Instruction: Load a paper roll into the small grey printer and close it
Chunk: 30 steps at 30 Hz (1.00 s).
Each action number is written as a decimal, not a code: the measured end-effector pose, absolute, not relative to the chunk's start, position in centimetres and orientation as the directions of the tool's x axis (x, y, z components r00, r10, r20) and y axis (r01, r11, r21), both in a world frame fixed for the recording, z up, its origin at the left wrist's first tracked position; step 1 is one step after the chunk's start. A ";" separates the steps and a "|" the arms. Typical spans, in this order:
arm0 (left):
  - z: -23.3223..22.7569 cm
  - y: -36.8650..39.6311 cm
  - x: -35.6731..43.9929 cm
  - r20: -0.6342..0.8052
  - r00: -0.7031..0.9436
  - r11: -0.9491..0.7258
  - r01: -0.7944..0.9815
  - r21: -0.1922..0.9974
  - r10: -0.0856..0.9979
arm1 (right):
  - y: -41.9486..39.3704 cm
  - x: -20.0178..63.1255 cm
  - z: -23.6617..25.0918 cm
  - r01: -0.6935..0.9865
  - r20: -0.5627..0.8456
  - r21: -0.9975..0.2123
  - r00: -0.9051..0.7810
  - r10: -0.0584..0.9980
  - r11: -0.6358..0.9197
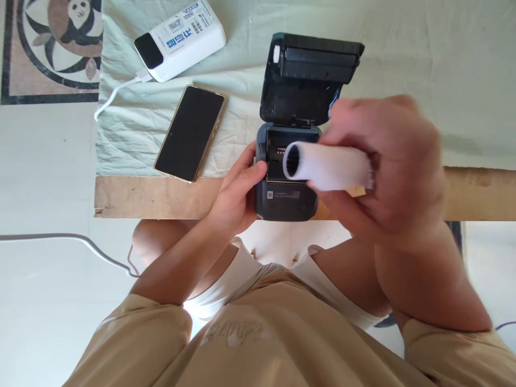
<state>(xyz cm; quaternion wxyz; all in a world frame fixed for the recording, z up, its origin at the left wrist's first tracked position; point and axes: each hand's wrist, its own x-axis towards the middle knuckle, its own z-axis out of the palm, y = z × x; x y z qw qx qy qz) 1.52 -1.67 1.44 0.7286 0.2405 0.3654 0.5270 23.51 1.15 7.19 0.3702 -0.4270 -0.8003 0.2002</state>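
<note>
1. Here, the white roll [342,167], slightly blurred, lies over the black printer [287,203] in view, its dark hollow end facing left above the open compartment; whether the two touch, I cannot tell.
2. The right hand [403,169], at the printer's right, is closed around the far end of the roll, thumb and fingers on opposite sides.
3. The left hand [237,193] grips the printer's left side, thumb on the rim of the compartment, most fingers hidden behind the casing.
4. Beyond the printer's body, its lid [296,102] stands swung open on the hinge.
5. Left of the printer, well apart from it, a dark-screened phone [191,134] lies tilted on the pale green cloth [443,70].
6. Farther off, up and left of the printer, rests a white power bank [193,45] with a white cable [116,99] plugged into it.
7. The bare wooden table edge [479,193] runs to either side of the printer's near end.
</note>
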 end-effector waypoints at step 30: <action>1.3 -2.0 1.3 -0.161 0.190 0.247 -0.659 0.710 0.969 | -0.6 20.0 7.1 0.464 0.557 -0.393 -0.567 0.607 0.794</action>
